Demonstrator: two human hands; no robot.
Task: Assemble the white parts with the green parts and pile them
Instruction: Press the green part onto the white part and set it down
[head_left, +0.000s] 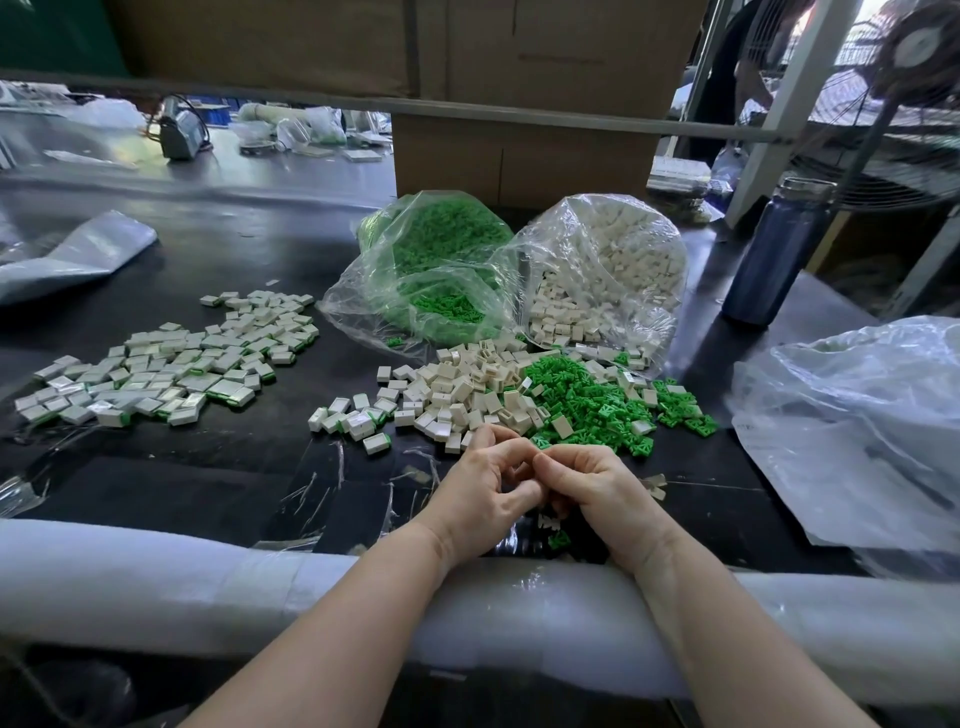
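Here, bare left hand (480, 488) and bare right hand (597, 486) pressed close together low over the black table top (208, 457), fingers curled in tight, fingertips touching. Likely pinching small parts between them, but nothing showing inside the curl, so cannot tell what is held. Just beyond the fingertips, a loose heap of small white plastic box parts (457, 389), and right beside it, past the right hand, a heap of small green plastic clip parts (587, 405), some white ones mixed in. Farther out past both heaps, a clear plastic bag of green parts (441, 260) and a clear plastic bag of white parts (608, 270), both open and nearly full. Far off to the left of the left hand, a wide flat pile of finished white pieces with green edges (161, 369), and a few more finished pieces (353, 418) near that hand. Quite a lot done, then, but far more left to join, judging by those full bags. No words or brand marks clear enough to read anywhere, not even on the dark blue metal bottle (776, 249) well beyond the right hand.
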